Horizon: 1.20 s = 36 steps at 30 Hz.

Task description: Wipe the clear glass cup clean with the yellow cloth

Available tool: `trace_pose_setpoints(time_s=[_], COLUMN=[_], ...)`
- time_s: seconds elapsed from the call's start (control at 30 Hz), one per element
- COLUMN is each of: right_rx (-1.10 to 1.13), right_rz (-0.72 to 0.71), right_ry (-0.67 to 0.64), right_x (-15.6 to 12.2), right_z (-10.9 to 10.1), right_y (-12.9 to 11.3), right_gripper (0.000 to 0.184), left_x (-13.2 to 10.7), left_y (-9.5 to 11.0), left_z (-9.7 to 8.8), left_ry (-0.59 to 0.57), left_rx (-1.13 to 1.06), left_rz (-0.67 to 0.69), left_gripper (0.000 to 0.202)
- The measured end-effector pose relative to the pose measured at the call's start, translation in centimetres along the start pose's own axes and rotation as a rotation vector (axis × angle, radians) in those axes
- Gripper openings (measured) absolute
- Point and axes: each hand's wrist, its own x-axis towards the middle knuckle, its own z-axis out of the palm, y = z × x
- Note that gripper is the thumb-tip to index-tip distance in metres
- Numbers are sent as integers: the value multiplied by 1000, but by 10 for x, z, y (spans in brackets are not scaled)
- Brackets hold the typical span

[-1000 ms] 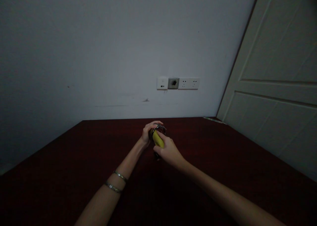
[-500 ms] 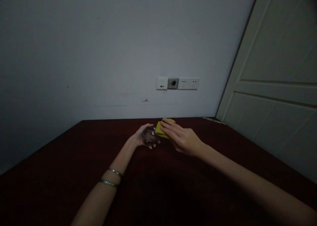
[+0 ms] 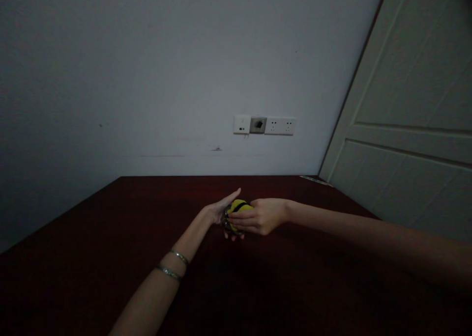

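My left hand point(image 3: 220, 212) is cupped around a small round clear glass dish point(image 3: 225, 222) that looks like an ashtray. Its thumb points up and the other fingertips show below the dish. A folded yellow cloth point(image 3: 239, 206) with a dark band is pressed into the dish by my right hand point(image 3: 258, 216), whose fingers are closed over it. The cloth and fingers hide most of the dish's inside. Both hands are held together above the dark red tabletop point(image 3: 165, 198).
Behind the tabletop stands a pale wall with a row of sockets and switches point(image 3: 264, 125). A light panelled door point(image 3: 405, 144) is on the right. A thin flat strip point(image 3: 315, 181) lies at the table's far right corner.
My right hand has brought the cloth down and left from beside the glass dish into it. My left hand has shifted slightly right and down with the dish.
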Motion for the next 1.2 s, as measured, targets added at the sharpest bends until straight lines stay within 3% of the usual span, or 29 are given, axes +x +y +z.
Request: trace_pose_setpoints(time_s=[0.07,0.13,0.23,0.3,0.5,0.6,0.7,0.77,0.87,1.0,1.07,1.2], right_rx=[16,-3,-98,-175,-286,-228,-9,169,425,760,1025,1682], right_rz=[39,100,185,240,488,650,835,991,1247,1467,1552,1666], right_ry=[-17,-45,-85,-98,-117,-147,-124,-43,111,360,537,1072], right_x=[-1,-2,-1,2,18,28,40,48,58,64,65,69], right_z=[3,5,7,8,9,6,-2,-8,-16,-17,-16,-17], right_y=[-1,-5,-15,-23,-40,-42,-42,-41,-38,-32,-29,-26], right_gripper=[35,36,36,37,41,45,52,56,47,36,34,25], left_x=[1,2,3,-1,-17,-17,-13,-11,-9,-8,-8,-8], left_y=[2,4,8,10,15,19,22,23,21,20,21,20], left_z=[-2,-4,-5,-3,9,14,19,20,19,15,13,12], left_ry=[-134,-172,-46,55,418,503,528,530,547,572,587,611], left_rx=[104,194,257,250,205,159,134,128,126,113,113,120], left_rz=[-8,-1,3,44,428,712,874,960,1069,1160,1200,1280], left_gripper=[75,81,81,71,34,27,28,30,31,30,28,28])
